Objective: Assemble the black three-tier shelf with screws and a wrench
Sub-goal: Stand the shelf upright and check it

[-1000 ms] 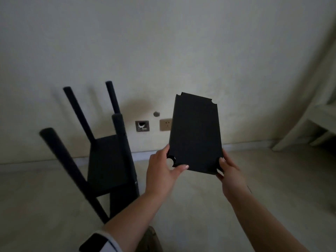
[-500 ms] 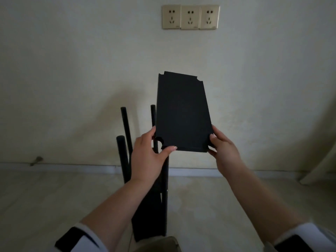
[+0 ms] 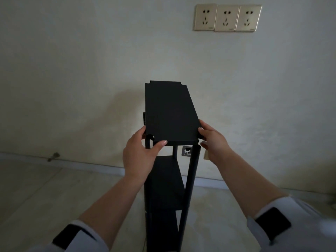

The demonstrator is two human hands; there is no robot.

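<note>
Down it comes: since the earlier frame the black shelf panel (image 3: 170, 113) has tipped from near upright to almost flat, sitting right over the tops of the posts. Nearest us, two white sleeves with dark cuffs are reaching forward. Left hand (image 3: 140, 155) is gripping the panel's near left corner, thumb curling along the front edge beside the notch, fingers wrapping behind. Right hand (image 3: 213, 140) is pinching the near right corner, just above the right post (image 3: 190, 175). Below the panel, the shelf frame (image 3: 163, 188) is standing on the floor (image 3: 45, 188). Beyond, three wall sockets (image 3: 227, 18) are sitting high on the wall.
</note>
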